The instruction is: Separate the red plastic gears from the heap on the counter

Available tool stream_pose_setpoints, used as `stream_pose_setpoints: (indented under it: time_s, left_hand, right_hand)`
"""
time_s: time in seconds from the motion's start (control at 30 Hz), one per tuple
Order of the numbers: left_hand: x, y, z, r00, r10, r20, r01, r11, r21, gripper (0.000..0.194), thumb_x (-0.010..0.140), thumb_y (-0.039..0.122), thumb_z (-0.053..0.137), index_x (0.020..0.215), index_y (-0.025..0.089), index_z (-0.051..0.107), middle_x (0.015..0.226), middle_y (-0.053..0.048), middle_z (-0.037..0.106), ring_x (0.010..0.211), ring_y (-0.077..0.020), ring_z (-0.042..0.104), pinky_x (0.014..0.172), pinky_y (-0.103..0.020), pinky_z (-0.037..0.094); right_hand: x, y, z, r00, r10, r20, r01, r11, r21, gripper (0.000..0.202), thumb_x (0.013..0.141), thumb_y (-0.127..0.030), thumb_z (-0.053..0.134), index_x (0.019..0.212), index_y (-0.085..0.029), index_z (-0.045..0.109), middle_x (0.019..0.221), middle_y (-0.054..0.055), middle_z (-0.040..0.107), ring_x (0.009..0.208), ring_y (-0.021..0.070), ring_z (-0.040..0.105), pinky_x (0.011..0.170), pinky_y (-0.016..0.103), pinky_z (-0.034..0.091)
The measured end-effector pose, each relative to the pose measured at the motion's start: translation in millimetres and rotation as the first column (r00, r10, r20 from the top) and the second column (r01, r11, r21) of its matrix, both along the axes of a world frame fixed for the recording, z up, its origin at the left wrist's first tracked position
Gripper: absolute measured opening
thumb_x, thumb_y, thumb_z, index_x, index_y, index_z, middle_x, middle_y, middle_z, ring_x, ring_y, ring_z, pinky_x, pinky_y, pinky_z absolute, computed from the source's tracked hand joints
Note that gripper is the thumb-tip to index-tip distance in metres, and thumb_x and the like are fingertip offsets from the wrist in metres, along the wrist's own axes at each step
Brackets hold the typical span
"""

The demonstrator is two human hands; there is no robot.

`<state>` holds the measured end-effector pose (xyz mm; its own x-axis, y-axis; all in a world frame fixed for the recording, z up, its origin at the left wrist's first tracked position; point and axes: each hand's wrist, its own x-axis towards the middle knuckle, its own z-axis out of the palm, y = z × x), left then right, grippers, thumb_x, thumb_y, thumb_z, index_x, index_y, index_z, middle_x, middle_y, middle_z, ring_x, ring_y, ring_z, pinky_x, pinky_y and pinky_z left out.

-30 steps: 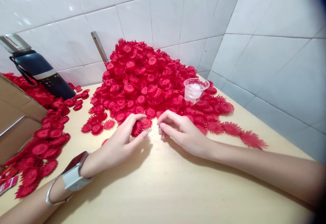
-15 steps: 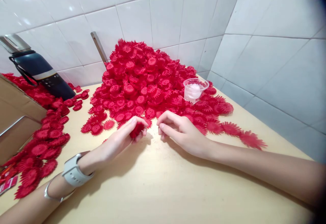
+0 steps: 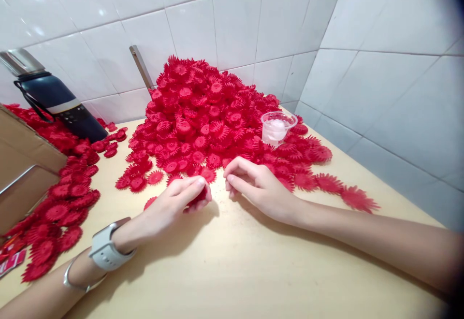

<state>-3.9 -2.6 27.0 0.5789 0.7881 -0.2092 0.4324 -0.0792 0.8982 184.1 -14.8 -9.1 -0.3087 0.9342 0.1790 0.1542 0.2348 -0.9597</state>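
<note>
One or more red frilled flowers (image 3: 198, 198) sit in the left hand (image 3: 177, 198), fingers curled around them; the right hand (image 3: 259, 188) is loosely curled, contents impossible to tell; a flower heap (image 3: 203, 116) lies just beyond on the table (image 3: 232, 266).

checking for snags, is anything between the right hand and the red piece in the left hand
Nothing visible stands between the right hand and the left hand; only the left hand's own curled grip partly covers the red piece.
</note>
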Motion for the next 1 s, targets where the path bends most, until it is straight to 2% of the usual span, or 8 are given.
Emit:
stream_pose_setpoints:
  time_s: [0.1, 0.17, 0.27, 0.37, 0.47, 0.57, 0.73, 1.0]
  left_hand:
    - [0, 0, -2.3, 0.995, 0.076, 0.065, -0.075, 0.997, -0.021, 0.045, 0.091, 0.039, 0.029, 0.06, 0.015, 0.05, 0.054, 0.003, 0.04, 0.053, -0.0103, 0.035, 0.055, -0.024, 0.029]
    - [1, 0, -5.5, 0.976, 0.14, 0.169, -0.117, 0.983, -0.139, 0.045, 0.09, 0.043, 0.026, 0.068, 0.016, 0.054, 0.055, 0.003, 0.04, 0.053, -0.0106, 0.034, 0.057, -0.024, 0.031]
    - [6, -2, -10.8, 0.918, 0.212, 0.334, -0.057, 0.906, -0.419, 0.043, 0.088, 0.047, 0.026, 0.088, 0.017, 0.057, 0.061, 0.001, 0.046, 0.053, -0.011, 0.037, 0.059, -0.026, 0.035]
    - [9, -6, -14.6, 0.849, 0.271, 0.454, 0.01, 0.851, -0.525, 0.029, 0.084, 0.035, 0.037, 0.093, 0.016, 0.058, 0.077, -0.004, 0.055, 0.066, -0.014, 0.045, 0.062, -0.027, 0.036]
    - [9, -10, -15.5, 0.86, 0.291, 0.419, -0.075, 0.884, -0.462, 0.024, 0.078, 0.018, 0.046, 0.098, 0.017, 0.058, 0.089, -0.005, 0.055, 0.077, -0.0148, 0.046, 0.069, -0.027, 0.036]
    - [8, -13, -12.0, 0.921, 0.25, 0.298, -0.14, 0.927, -0.347, 0.024, 0.083, 0.024, 0.047, 0.105, 0.02, 0.057, 0.087, -0.003, 0.054, 0.075, -0.0141, 0.045, 0.072, -0.028, 0.036]
    - [8, -16, -5.1, 0.965, 0.179, 0.192, -0.126, 0.957, -0.26, 0.029, 0.087, 0.038, 0.042, 0.11, 0.024, 0.053, 0.068, 0.002, 0.045, 0.065, -0.012, 0.041, 0.063, -0.025, 0.036]
    - [6, -22, 1.6, 0.999, -0.03, 0.019, 0.03, 0.999, 0.024, 0.027, 0.089, 0.037, 0.036, 0.098, 0.023, 0.056, 0.084, -0.001, 0.054, 0.081, -0.016, 0.047, 0.077, -0.027, 0.037]
  right_hand:
    - [1, 0, -0.6, 1.0, 0.004, 0.002, -0.004, 1.0, -0.002, 0.008, 0.084, -0.016, 0.041, 0.078, -0.019, 0.046, 0.067, -0.001, 0.053, 0.061, 0.0119, 0.054, 0.06, 0.028, 0.044]
    - [1, 0, -1.3, 1.0, 0.007, 0.004, -0.007, 1.0, -0.005, 0.008, 0.084, -0.016, 0.041, 0.078, -0.019, 0.046, 0.067, -0.001, 0.053, 0.061, 0.012, 0.054, 0.06, 0.027, 0.044]
    - [0, -1, -1.6, 1.0, 0.002, 0.002, -0.002, 1.0, 0.003, 0.006, 0.084, -0.018, 0.044, 0.079, -0.019, 0.047, 0.071, 0.0, 0.055, 0.064, 0.0124, 0.055, 0.061, 0.027, 0.045]
    - [-1, -3, -0.2, 0.999, 0.031, 0.01, -0.031, 0.999, 0.011, 0.004, 0.083, -0.022, 0.049, 0.08, -0.018, 0.048, 0.075, 0.001, 0.057, 0.068, 0.0128, 0.056, 0.063, 0.027, 0.045]
    - [-2, -5, 0.8, 0.996, 0.074, 0.051, -0.076, 0.997, 0.029, 0.006, 0.083, -0.023, 0.049, 0.082, -0.018, 0.05, 0.077, 0.001, 0.057, 0.069, 0.0126, 0.055, 0.062, 0.026, 0.045]
    - [-2, -5, -0.2, 0.996, 0.07, 0.062, -0.073, 0.996, 0.047, 0.007, 0.085, -0.023, 0.046, 0.083, -0.018, 0.051, 0.077, 0.002, 0.057, 0.07, 0.0124, 0.054, 0.063, 0.025, 0.045]
    - [-2, -5, -1.6, 0.993, 0.084, 0.085, -0.089, 0.994, 0.06, 0.007, 0.084, -0.024, 0.048, 0.086, -0.018, 0.049, 0.077, 0.001, 0.058, 0.069, 0.0128, 0.054, 0.062, 0.026, 0.045]
    - [-2, -6, -4.6, 0.985, 0.035, 0.169, -0.064, 0.984, 0.167, 0.012, 0.084, -0.015, 0.043, 0.075, -0.019, 0.05, 0.071, 0.001, 0.058, 0.066, 0.0129, 0.055, 0.061, 0.024, 0.044]
